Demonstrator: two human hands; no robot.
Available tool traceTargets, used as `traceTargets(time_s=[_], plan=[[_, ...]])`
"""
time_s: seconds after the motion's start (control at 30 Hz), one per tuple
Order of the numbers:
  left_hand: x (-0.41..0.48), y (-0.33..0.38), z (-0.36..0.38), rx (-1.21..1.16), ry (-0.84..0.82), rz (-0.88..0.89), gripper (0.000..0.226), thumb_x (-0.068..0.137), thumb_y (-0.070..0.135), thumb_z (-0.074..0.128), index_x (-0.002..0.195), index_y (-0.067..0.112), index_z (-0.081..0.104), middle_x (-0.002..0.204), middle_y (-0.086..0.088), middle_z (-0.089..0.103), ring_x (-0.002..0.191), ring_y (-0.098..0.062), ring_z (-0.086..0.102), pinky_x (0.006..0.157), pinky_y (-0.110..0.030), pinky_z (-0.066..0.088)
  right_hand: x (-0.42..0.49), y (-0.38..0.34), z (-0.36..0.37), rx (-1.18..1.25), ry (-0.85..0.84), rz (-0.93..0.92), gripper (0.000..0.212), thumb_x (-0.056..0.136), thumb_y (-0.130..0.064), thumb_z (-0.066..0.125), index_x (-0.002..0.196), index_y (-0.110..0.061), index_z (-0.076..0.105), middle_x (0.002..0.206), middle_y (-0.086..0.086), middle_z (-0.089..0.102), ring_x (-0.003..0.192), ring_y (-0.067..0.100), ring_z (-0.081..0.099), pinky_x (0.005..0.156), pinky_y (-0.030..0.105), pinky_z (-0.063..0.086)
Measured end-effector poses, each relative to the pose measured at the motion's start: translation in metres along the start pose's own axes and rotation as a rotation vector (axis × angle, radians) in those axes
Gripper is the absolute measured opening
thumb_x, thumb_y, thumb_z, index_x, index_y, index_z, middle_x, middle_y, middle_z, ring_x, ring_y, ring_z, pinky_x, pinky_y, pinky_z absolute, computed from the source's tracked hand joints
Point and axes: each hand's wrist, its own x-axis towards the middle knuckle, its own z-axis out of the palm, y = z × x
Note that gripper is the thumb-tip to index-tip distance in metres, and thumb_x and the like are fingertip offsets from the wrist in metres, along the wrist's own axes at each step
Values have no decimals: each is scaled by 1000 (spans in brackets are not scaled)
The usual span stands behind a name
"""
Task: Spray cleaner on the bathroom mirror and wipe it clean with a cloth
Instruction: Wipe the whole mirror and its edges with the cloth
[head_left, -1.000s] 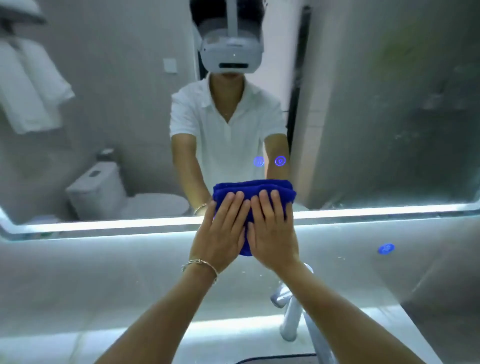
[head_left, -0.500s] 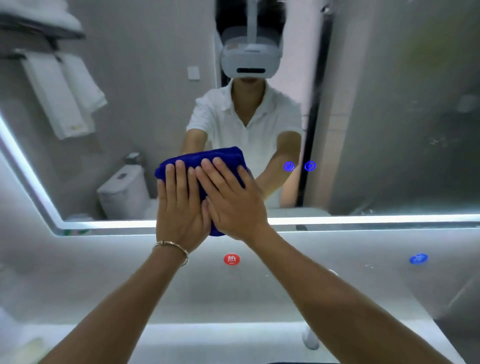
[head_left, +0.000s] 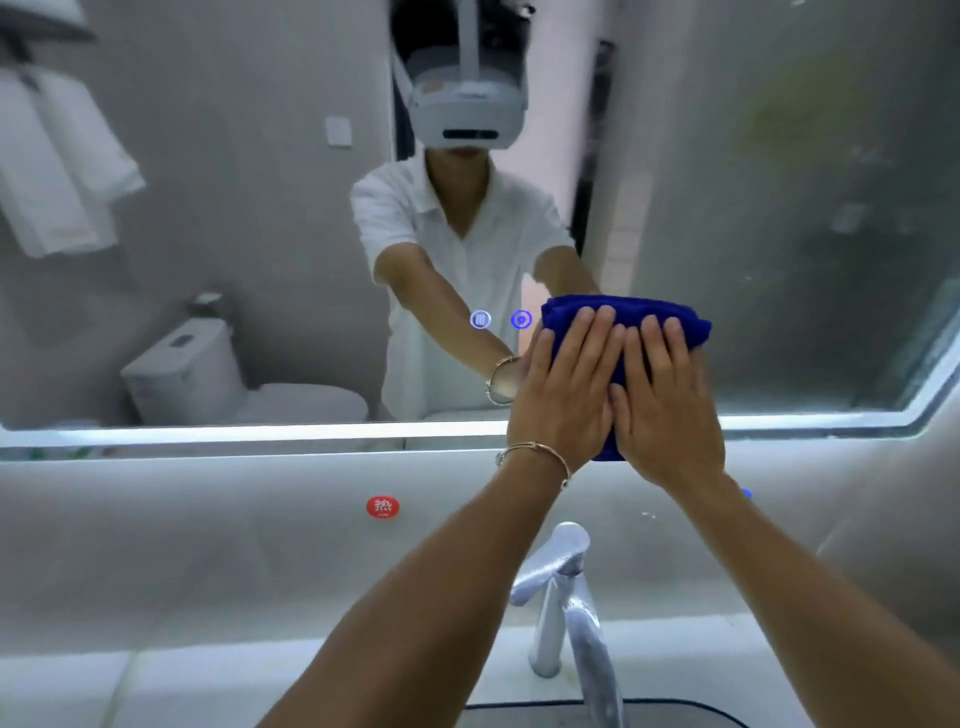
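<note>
Blue cloth (head_left: 623, 317): folded pad, long axis left–right, pressed flat on the mirror (head_left: 260, 234) low and right of centre, just above its lit lower edge. Left hand (head_left: 563, 400) and right hand (head_left: 667, 410): side by side, fingers spread flat over the cloth, neither grip curled round it; cloth lies directly beneath both palms. Hazy glass likely left to wipe lies right. Tap (head_left: 563, 597): near, below.

Both hands (head_left: 618, 395) slid the cloth (head_left: 626, 317) rightward — across the mirror (head_left: 779, 208).
</note>
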Motion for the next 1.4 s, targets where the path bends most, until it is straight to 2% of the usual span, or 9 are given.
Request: traceTargets(time_s=[0.1,0.23,0.5,0.57,0.7,0.8,0.93,1.17,1.4], plan=[[-4,4,4,-8,-1,-6,61,93,33,24,146,5,13,153,-9,26,142,-27,21,114,-48,10,-4,-4,-4,28,-42,37,56,100,-28,26,148,-1,14,152,24,26,142,38,16,114,55,23],[-6,4,0,-23,-3,-37,61,94,33,24,145,5,7,153,-8,26,142,-26,22,115,-46,15,-2,-8,-7,59,-34,54,56,97,-25,30,146,0,18,150,23,26,140,39,16,114,52,14],[-21,-21,-21,25,-35,-57,61,93,33,24,146,6,13,153,-9,24,142,-26,21,115,-44,15,12,-24,-15,139,-117,11,58,94,-28,31,145,-3,22,151,21,30,141,36,15,109,60,23],[-1,-39,-35,45,8,-114,61,93,34,22,145,6,9,154,-12,14,143,-27,15,117,-44,11,48,-22,-27,145,-70,-27,59,93,-30,31,146,-5,24,152,19,30,141,33,16,109,56,19],[26,-43,-47,19,8,-221,59,96,33,10,144,5,-11,149,-14,-14,140,-29,-13,117,-44,-1,90,-22,-43,152,-17,-13,62,91,-29,33,148,-9,21,156,13,22,143,29,11,111,53,13],[-3,-30,-26,-58,30,-258,62,94,32,18,144,4,-7,151,-17,-4,142,-31,-4,117,-46,2,55,-37,-27,144,-35,32,63,91,-31,32,148,-10,15,157,8,15,144,24,6,111,55,16],[-53,-18,0,-66,21,-109,60,93,27,23,144,1,7,151,-16,12,141,-33,10,115,-47,5,1,-56,-4,93,-144,46,57,90,-27,34,142,-4,26,146,20,39,137,37,23,100,63,39],[-59,-10,12,-22,-3,-46,58,94,25,20,144,-2,8,150,-15,11,140,-35,11,114,-49,4,-19,-49,-8,30,-226,33,57,95,-27,32,146,-3,24,152,20,30,142,37,19,112,54,24],[-62,-5,9,-31,-148,-17,59,94,26,17,145,-2,5,153,-20,20,143,-35,7,114,-50,20,-23,-52,-14,111,-249,74,56,93,-28,31,143,-5,27,148,21,38,138,38,24,103,57,36]])
